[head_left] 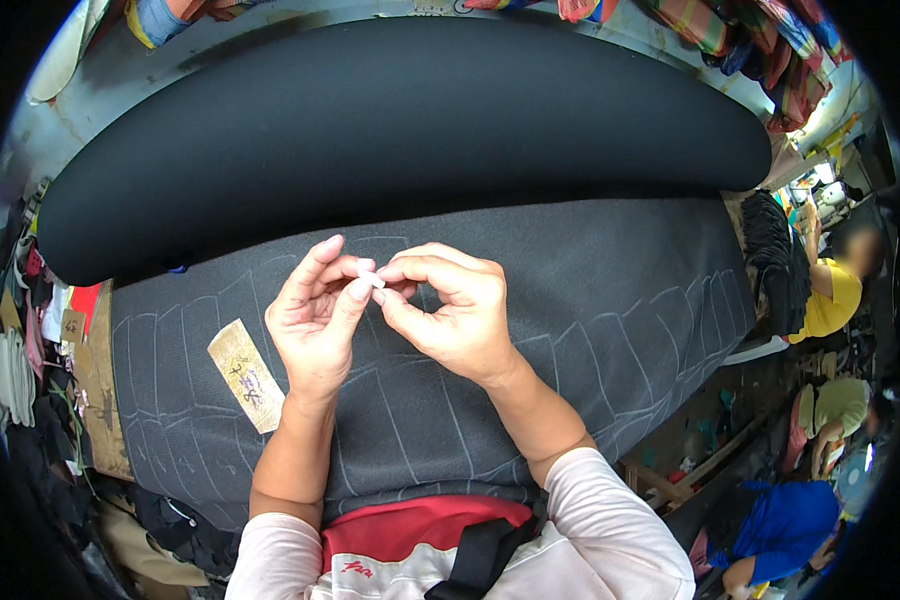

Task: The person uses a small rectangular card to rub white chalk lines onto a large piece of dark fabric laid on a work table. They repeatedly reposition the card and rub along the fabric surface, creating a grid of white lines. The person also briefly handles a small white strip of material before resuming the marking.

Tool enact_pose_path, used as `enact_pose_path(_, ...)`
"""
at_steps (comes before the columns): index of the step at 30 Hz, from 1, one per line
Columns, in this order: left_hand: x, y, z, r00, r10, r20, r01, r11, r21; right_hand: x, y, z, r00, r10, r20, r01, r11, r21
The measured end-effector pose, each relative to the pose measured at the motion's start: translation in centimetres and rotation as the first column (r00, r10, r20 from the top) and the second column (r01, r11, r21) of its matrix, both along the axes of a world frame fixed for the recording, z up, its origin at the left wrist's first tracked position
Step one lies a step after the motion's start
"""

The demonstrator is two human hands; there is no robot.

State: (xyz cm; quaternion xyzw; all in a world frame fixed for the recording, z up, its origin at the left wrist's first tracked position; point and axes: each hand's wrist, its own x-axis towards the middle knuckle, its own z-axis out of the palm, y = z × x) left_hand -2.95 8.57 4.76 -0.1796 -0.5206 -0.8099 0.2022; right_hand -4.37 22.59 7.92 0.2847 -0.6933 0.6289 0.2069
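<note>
Closest to me on the feed was the wearer's red and white top (pixel 410 520), a black strap (pixel 470 560) crossing it. Both forearms reached up from there over the cloth. The left hand (pixel 315 318) had a small white piece (pixel 372 279) pinched between thumb and forefinger, its other fingers loosely curled and spread. The right hand (pixel 457 308) met it from the other side, thumb and forefinger closed on the piece too, the rest folded; I couldn't tell how much of the piece their tips hid. I had it above the cloth, left of mid-view.

Beneath lay the dark cloth (pixel 600 265), crossed by pale drawn lines. A tan card (pixel 246 376) with dark marks rested on it, slanted, just left of the left forearm. Beyond the hands, a long black roll (pixel 410 120) stretched along the cloth's far side. Off to the right I saw people in blue (pixel 790 520) and yellow (pixel 832 300), and past the roll, checked fabrics (pixel 800 60).
</note>
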Motion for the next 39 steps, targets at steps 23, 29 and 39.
enact_pose_path(23,0.2,0.4,-0.4,0.983,0.166,-0.083,-0.176,0.975,-0.134,-0.6,-0.7,-1.2,0.978,-0.078,-0.195,0.096,0.991,0.089)
enact_pose_path(29,0.3,0.4,0.0,0.988,0.139,0.062,-0.139,0.99,0.011,-0.6,-1.6,-1.4,0.896,-0.159,-0.416,0.25,0.952,0.174)
enact_pose_path(39,-0.1,-0.8,0.8,0.996,0.084,0.035,-0.079,0.988,-0.13,-0.4,-0.3,-1.4,0.962,0.21,0.176,-0.186,0.972,-0.145)
